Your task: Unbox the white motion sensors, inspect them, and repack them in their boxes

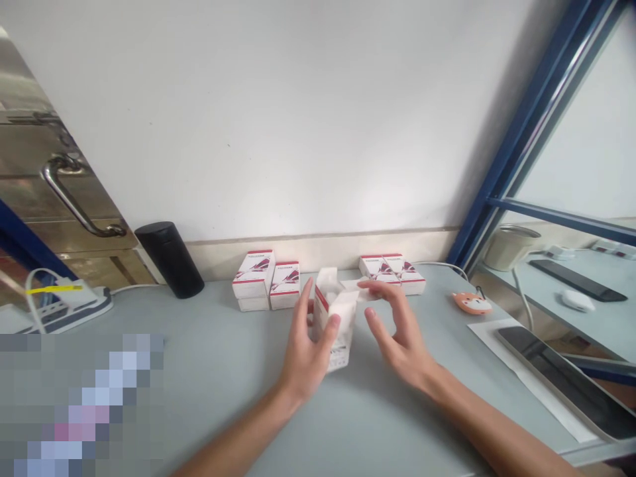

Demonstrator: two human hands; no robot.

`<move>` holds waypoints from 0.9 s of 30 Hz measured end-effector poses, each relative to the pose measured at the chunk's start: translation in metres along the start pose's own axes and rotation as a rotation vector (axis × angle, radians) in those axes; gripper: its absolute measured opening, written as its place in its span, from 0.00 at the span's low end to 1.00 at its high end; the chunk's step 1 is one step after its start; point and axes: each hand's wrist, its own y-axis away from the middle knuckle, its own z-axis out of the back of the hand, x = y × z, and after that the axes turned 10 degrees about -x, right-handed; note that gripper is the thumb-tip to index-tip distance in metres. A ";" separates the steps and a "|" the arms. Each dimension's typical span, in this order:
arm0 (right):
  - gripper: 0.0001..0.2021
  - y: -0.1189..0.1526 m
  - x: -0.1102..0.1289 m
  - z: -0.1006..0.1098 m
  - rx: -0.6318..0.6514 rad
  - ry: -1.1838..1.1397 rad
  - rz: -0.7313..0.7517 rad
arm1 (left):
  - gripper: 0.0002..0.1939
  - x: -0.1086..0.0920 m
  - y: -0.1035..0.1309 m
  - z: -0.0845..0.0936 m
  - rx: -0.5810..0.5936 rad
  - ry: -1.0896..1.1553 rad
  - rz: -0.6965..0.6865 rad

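A white box with a red stripe (pixel 342 331) stands upright at the middle of the grey table, its top flaps raised. My left hand (pixel 312 344) grips its lower part, with the thumb on the near face and the fingers on the left side. At the box's right, my right hand (pixel 400 331) has thumb and forefinger apart; the forefinger's tip is at the right-hand flap (pixel 366 291). Whether that finger presses the flap is hard to tell. What the box holds cannot be made out.
Against the wall stand white-and-red boxes, some left (pixel 253 278) and some right (pixel 405 273). A black cylinder (pixel 171 258) and power strip (pixel 74 311) are left. On the right lie an orange case (pixel 472 303) and a dark phone-like slab (pixel 561 377) over white paper (pixel 527 381).
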 end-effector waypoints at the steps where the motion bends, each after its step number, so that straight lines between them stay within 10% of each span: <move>1: 0.20 -0.001 0.000 -0.001 -0.045 0.023 0.022 | 0.38 -0.002 0.001 0.000 0.025 0.031 0.024; 5: 0.26 -0.007 0.001 -0.001 -0.199 0.001 0.001 | 0.42 -0.011 0.002 0.002 0.076 0.103 0.051; 9: 0.35 -0.008 0.006 -0.002 0.027 -0.306 -0.284 | 0.49 -0.012 0.000 0.005 0.115 0.046 0.012; 14: 0.37 -0.005 0.012 -0.003 0.093 -0.436 -0.433 | 0.23 -0.010 0.000 0.006 0.168 -0.056 -0.205; 27: 0.18 -0.006 0.019 0.004 0.233 -0.228 0.108 | 0.36 -0.013 0.007 -0.003 0.042 -0.046 -0.506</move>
